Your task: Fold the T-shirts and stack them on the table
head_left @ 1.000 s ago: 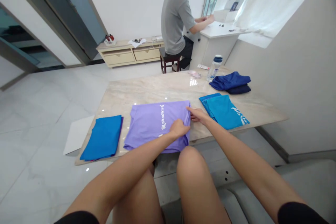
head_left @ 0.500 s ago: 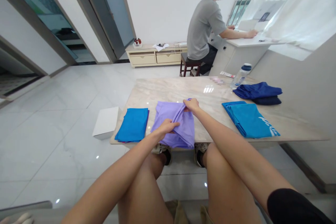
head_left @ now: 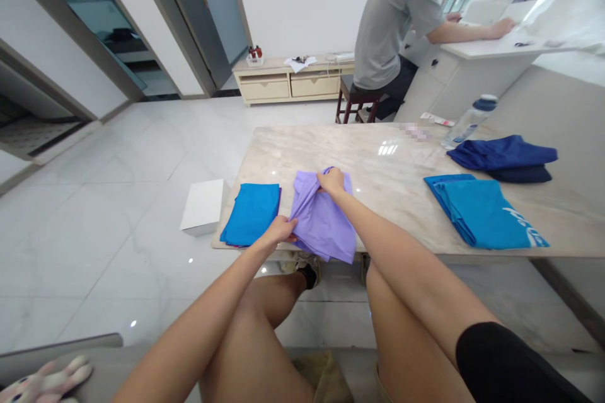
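At the centre of the frame, a plain lilac shirt (head_left: 324, 227) lies on a beige marble-veined table (head_left: 378, 170). Left of it is a bright blue folded garment (head_left: 251, 213); at right a turquoise shirt (head_left: 482, 211) with white lettering, and above it dark navy clothes (head_left: 503, 156). A white box (head_left: 204, 204) sits on pale glossy tiles. A person at upper right wears a grey T-shirt (head_left: 392, 9).

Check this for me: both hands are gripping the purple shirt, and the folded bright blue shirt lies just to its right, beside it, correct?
Not quite. The head view shows the left hand and right hand gripping the purple shirt, but the folded bright blue shirt beside it lies to its left, not its right.
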`<state>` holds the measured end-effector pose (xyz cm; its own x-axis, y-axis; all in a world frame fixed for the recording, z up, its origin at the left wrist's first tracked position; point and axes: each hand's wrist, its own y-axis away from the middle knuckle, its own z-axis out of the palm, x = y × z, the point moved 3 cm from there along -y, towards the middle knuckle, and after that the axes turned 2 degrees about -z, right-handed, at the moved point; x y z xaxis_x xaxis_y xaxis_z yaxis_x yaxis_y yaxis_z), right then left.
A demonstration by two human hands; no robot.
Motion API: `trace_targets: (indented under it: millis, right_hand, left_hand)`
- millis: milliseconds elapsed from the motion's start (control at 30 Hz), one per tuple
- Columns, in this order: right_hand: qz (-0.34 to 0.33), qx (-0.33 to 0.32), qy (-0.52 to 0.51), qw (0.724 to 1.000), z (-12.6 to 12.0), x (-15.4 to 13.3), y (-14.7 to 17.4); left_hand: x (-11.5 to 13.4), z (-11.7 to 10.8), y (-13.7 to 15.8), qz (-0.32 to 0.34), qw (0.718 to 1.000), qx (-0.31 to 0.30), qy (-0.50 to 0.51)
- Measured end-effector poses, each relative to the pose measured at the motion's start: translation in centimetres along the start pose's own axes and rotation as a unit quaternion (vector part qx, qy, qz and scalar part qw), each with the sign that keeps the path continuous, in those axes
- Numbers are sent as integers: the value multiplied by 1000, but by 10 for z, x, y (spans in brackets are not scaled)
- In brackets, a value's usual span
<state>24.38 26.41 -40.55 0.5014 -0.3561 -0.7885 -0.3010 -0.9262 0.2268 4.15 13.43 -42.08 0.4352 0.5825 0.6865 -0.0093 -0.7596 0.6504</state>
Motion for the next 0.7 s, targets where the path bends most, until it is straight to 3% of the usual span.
trace_targets:
  millis: [167,333,467,567,700]
  right_hand:
    - [-97,-66,-35,992,20,-19,-3]
    - [-134,-79,25,988,-6,-7,-7]
    - [-147,-103,129,975,-37,23,6]
    - [-151,-150,186,959,-47,41,25]
    - [-186,-211,271,921,-44,50,52]
  left_hand:
    - [-10,-12,-4,-22,998,7,-61]
    - [-15,-27,-9,-28,979,7,-200]
    - [-7,-37,-11,5,950,40,-309]
    - [2,-35,-6,33,930,74,-359]
    - [18,-22,5,123,866,184,-448]
